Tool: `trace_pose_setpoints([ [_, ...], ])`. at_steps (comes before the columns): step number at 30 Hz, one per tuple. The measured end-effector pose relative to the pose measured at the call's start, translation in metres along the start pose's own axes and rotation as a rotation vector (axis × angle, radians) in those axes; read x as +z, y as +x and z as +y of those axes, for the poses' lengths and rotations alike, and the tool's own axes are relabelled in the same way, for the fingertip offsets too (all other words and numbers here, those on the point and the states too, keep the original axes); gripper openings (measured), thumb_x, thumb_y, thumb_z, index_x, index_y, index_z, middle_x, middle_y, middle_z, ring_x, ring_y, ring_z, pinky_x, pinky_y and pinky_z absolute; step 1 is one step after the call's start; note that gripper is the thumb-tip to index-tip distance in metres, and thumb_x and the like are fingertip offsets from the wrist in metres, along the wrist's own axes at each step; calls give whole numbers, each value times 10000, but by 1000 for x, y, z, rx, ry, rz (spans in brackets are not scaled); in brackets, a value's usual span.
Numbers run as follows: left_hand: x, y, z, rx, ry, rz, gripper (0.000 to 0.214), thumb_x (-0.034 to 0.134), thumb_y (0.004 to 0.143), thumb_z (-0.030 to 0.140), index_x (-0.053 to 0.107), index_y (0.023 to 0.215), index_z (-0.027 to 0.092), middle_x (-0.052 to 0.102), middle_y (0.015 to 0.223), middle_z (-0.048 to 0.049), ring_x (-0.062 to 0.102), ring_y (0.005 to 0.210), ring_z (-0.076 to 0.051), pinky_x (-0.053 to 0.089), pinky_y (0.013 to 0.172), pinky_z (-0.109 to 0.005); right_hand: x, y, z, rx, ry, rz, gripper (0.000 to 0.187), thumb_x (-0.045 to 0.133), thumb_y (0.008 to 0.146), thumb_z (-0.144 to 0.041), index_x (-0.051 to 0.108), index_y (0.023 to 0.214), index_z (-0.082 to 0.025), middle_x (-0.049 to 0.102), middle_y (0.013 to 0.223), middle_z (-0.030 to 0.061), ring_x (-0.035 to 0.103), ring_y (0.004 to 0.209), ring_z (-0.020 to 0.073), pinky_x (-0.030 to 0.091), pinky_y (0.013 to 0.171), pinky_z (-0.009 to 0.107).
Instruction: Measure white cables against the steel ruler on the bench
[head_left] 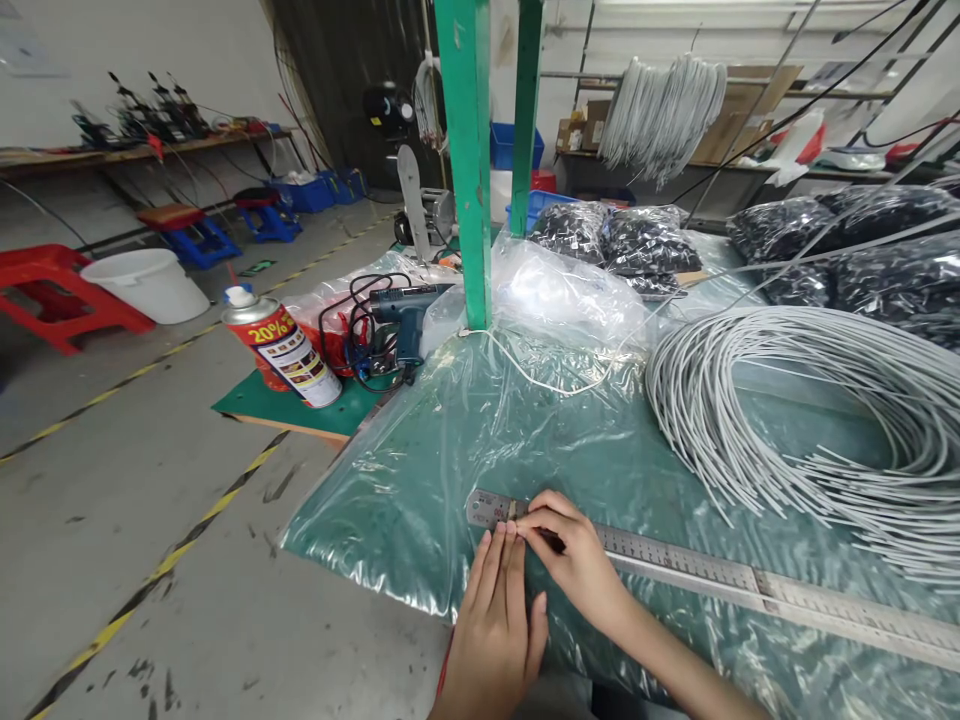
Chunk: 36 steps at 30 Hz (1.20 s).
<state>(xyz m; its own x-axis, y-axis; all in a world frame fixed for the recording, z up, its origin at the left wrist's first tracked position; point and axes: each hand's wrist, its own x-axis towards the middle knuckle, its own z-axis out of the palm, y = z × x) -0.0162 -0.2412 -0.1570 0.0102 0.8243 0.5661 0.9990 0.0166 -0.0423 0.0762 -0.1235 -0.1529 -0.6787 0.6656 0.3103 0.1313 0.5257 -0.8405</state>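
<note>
A long steel ruler [697,575] lies along the near edge of the green table [420,480], which is covered with clear plastic sheet. My left hand [495,625] lies flat with its fingers stretched out, the tips touching the ruler's left end. My right hand [574,555] is closed in a pinch at that same end, holding something small and dark that I cannot make out. A big coil of cut white wires [810,410] lies to the right of both hands, apart from them.
A spray can [289,350] and a blue glue gun [401,310] sit at the table's far left. Two green posts [469,160] rise behind the plastic. Bags of black parts [645,240] lie at the back. On the floor left stand a white bucket [146,285] and red stool [52,290].
</note>
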Motion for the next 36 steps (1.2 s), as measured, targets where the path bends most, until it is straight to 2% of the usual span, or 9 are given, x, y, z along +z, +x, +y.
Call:
trace_pose_setpoints([
  [4,-2,2,4,2,43,3,395,362,955,214,515,1219,-37,560,1276,-176,503,1227,-296,480,984,-389,0,-2,-1,4,-50,-28,135,519,938,-146,605,847,-194,550,879,21,561,822,142,447,734,249],
  [10,-2,4,5,-10,51,9,487,330,980,338,513,1218,-45,552,1287,-176,529,1198,-296,538,904,-375,1,-5,1,-5,-118,-68,140,449,930,-95,550,911,-189,531,950,52,555,879,167,470,776,288],
  [20,-2,7,-2,54,74,23,406,340,976,262,543,1174,-28,611,1200,-162,592,1120,-261,572,869,-367,-3,-1,-5,-1,-128,-124,133,421,949,-106,506,892,-191,509,941,50,539,883,165,462,768,281],
  [29,1,12,-5,42,46,66,399,362,962,261,558,1139,-37,633,1143,-186,621,1051,-267,545,852,-361,-2,1,-3,-46,-120,-55,160,460,901,-51,542,869,-183,513,987,58,510,925,170,456,826,304],
  [32,8,8,-14,79,13,106,427,417,942,265,509,1213,-53,625,1145,-202,622,1039,-278,540,835,-368,-2,5,-4,-52,-173,-21,148,498,878,-54,560,861,-187,542,1007,52,508,970,181,439,856,327],
  [34,15,5,-21,101,-54,135,525,480,915,284,406,1347,-4,631,1144,-179,636,1001,-275,556,800,-367,-1,8,-3,-68,-228,2,123,549,843,-67,561,849,-189,564,1040,41,514,1017,180,429,883,327],
  [36,22,7,-27,67,-169,158,648,554,871,300,299,1447,150,649,1130,-119,657,921,-268,576,756,-378,1,12,1,-105,-308,-3,101,604,804,-110,557,844,-189,577,1091,29,517,1058,174,422,919,320],
])
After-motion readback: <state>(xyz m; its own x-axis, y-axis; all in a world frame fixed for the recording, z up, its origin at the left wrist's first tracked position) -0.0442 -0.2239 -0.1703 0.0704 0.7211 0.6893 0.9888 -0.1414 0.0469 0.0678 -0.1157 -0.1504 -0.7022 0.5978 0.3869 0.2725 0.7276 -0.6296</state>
